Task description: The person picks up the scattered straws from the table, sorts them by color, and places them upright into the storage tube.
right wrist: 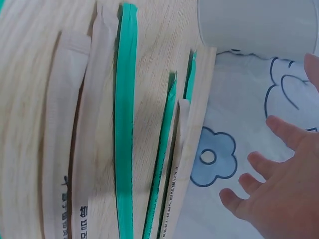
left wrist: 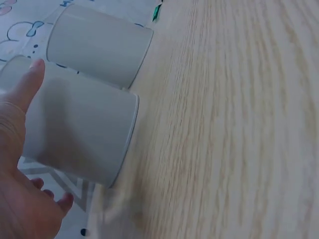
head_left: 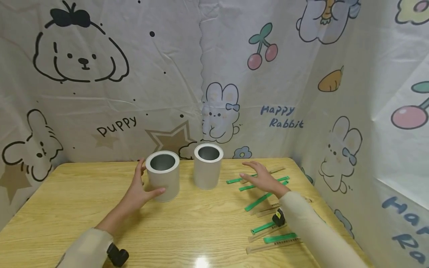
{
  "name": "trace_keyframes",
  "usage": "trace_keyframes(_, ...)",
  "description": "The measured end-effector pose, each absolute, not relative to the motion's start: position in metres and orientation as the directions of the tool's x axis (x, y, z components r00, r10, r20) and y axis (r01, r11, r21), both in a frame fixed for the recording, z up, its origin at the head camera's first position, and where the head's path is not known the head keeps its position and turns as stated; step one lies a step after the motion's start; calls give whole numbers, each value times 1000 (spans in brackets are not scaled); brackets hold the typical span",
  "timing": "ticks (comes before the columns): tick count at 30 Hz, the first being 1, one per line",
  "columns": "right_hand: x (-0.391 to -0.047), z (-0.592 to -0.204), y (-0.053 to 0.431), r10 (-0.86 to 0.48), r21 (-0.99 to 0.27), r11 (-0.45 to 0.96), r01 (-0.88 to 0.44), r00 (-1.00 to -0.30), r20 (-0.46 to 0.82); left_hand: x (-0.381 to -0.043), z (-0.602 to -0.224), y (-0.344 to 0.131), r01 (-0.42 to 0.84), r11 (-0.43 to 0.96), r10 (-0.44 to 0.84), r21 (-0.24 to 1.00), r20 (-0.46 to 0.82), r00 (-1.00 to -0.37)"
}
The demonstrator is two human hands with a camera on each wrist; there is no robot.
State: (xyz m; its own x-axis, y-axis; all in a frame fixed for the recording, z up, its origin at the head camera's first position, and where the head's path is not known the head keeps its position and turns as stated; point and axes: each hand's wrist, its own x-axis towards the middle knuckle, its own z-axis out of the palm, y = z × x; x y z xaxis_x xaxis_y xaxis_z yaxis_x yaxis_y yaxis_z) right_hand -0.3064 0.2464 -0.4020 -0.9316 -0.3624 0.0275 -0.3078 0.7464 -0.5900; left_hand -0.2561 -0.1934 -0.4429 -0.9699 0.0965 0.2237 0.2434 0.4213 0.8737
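Two white cylindrical canisters with dark hollow insides stand upright near the table's back edge, a left canister [head_left: 164,182] and a right canister [head_left: 207,175]. My left hand [head_left: 135,190] is spread around the left canister's near left side, thumb in front and fingers at its far left. In the left wrist view the fingers of that hand [left wrist: 30,199] show a gap from the wall; whether the thumb touches is unclear. My right hand [head_left: 263,180] hovers with spread fingers over several slim wrapped sticks, some green [right wrist: 125,119], some brown paper [right wrist: 65,134], and holds nothing.
The wood-grain table [head_left: 201,230] bears more green and brown wrapped sticks down its right side, some under the right forearm. A printed cloth [head_left: 167,74] with cartoon animals rises behind the table and along its sides.
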Motion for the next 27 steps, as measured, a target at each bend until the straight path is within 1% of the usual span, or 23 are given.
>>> trace_keyframes(3, -312, -404, 248, -365, -622, 728, -289, -931, 5, -260, -444, -194, 234, 381, 114, 894, 205, -972)
trace_keyframes(7, -323, -405, 249, -373, -672, 693, -263, -928, -21, -266, -447, -194, 255, 314, 147, 915, 218, -965)
trace_keyframes(11, -335, -407, 248, -362, -681, 690, -244, -931, -34, -271, -449, -193, 274, 272, 170, 922, 234, -957)
trace_keyframes(16, -348, -411, 246, -344, -684, 694, -226, -938, -40, -276, -452, -190, 267, 262, 178, 927, 226, -958)
trace_keyframes(23, -363, -420, 245, -358, -676, 685, -271, -934, 11, -280, -453, -189, 234, 258, 151, 937, 200, -968)
trace_keyframes(27, -365, -426, 249, -369, -656, 701, -279, -930, 1, -282, -456, -188, 215, 265, 143, 940, 182, -973)
